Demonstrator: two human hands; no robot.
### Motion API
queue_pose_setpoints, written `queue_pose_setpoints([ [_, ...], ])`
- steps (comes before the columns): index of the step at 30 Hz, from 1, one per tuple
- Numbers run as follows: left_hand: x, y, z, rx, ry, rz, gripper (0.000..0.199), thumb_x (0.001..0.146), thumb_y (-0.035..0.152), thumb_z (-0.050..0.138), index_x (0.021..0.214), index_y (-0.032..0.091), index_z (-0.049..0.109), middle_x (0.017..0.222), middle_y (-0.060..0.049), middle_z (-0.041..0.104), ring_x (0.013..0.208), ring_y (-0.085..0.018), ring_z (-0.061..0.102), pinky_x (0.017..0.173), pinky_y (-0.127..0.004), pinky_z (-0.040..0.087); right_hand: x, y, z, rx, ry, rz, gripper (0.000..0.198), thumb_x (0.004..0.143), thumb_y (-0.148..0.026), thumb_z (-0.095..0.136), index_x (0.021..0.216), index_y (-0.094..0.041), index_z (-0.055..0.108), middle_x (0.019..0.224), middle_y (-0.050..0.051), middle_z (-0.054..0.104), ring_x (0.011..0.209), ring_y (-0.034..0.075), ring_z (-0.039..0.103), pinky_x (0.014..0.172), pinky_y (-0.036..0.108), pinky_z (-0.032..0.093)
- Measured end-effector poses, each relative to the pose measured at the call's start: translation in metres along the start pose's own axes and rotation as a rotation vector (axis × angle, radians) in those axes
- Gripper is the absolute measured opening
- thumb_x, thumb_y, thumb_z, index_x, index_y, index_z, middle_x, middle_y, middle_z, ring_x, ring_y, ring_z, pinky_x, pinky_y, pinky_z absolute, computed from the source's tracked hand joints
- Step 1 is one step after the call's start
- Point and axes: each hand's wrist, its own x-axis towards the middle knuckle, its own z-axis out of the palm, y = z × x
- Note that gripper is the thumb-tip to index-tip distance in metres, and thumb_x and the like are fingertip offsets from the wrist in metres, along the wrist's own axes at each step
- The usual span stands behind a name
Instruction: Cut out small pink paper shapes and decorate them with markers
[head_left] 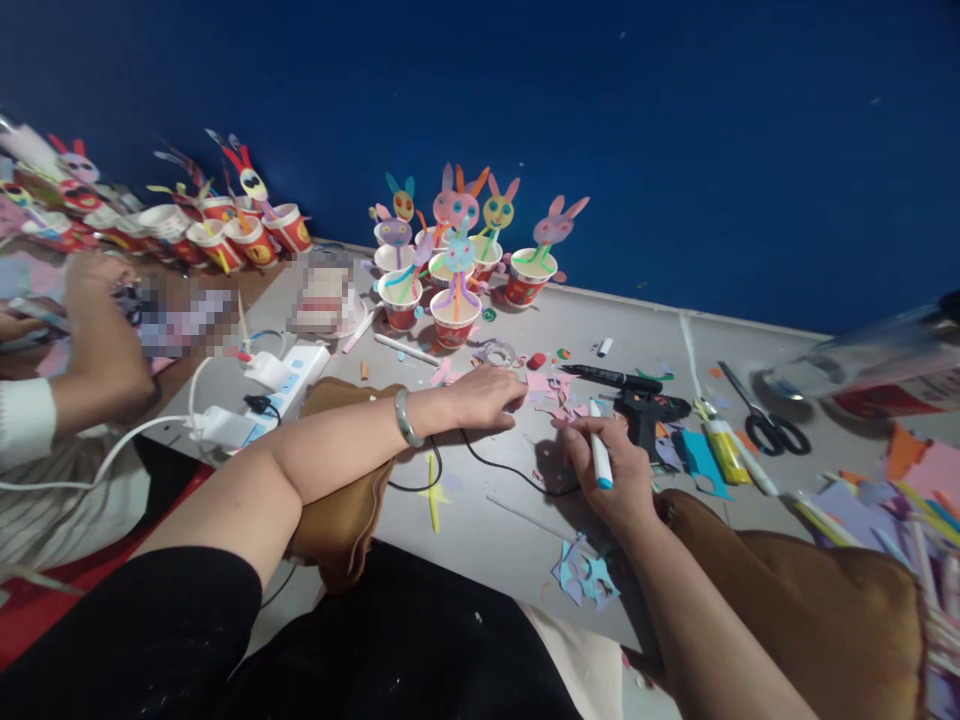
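My right hand [611,465] is closed around a white marker [599,450] with a blue end, held above the table. My left hand [487,397] rests palm down on the table beside pink paper scraps [551,385], its fingers loosely bent and thumb a little apart; nothing shows in it. A roll of clear tape [499,353] lies just beyond its knuckles. Near my right hand are a black marker [615,377], a black glue gun [645,420] and a small white cap [604,347]. Blue cut-out paper [585,575] lies closer to me.
Paper cups with rabbit-faced figures [455,318] stand toward the blue wall. Scissors [776,430], a yellow tube [724,450] and a plastic bottle [847,380] are at right. A power strip [289,385] sits left, near another person's arm [109,330]. A black cord [517,470] crosses the table.
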Motion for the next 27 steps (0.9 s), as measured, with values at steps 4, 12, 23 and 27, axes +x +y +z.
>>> queue_pose_setpoints([
  [4, 0.002, 0.001, 0.000, 0.042, 0.145, -0.079, 0.016, 0.085, 0.014, 0.052, 0.096, 0.015, 0.064, 0.102, -0.010, 0.068, 0.098, -0.022, 0.060, 0.084, -0.035, 0.043, 0.000, 0.002, 0.001, 0.009, 0.003, -0.010, 0.015, 0.092, -0.036, 0.054, 0.085, -0.024, 0.060, 0.064, 0.002, 0.066, 0.066, 0.021, 0.063, 0.064, 0.034, 0.049],
  [12, 0.006, 0.008, 0.008, -0.444, 0.207, 0.133, 0.016, 0.079, 0.027, 0.071, 0.088, 0.015, 0.066, 0.089, -0.005, 0.070, 0.082, -0.014, 0.061, 0.072, -0.026, 0.045, 0.001, 0.005, 0.003, 0.005, -0.032, -0.041, 0.017, 0.092, -0.037, 0.054, 0.085, -0.024, 0.062, 0.068, 0.003, 0.066, 0.067, 0.021, 0.063, 0.063, 0.034, 0.049],
  [23, 0.006, 0.012, 0.006, -0.463, 0.158, 0.118, 0.018, 0.082, 0.027, 0.068, 0.071, 0.015, 0.063, 0.076, -0.002, 0.065, 0.072, -0.011, 0.054, 0.070, -0.026, 0.040, 0.001, 0.008, 0.009, -0.009, -0.065, -0.087, 0.016, 0.092, -0.036, 0.054, 0.082, -0.024, 0.058, 0.073, 0.004, 0.065, 0.073, 0.022, 0.063, 0.065, 0.033, 0.048],
  [27, 0.007, 0.009, 0.011, -0.418, 0.133, 0.118, 0.015, 0.082, 0.023, 0.066, 0.070, 0.015, 0.063, 0.077, -0.003, 0.064, 0.074, -0.012, 0.054, 0.072, -0.026, 0.040, 0.001, 0.007, 0.009, -0.014, -0.035, -0.130, 0.019, 0.091, -0.037, 0.055, 0.078, -0.024, 0.055, 0.070, 0.002, 0.063, 0.069, 0.020, 0.061, 0.063, 0.032, 0.047],
])
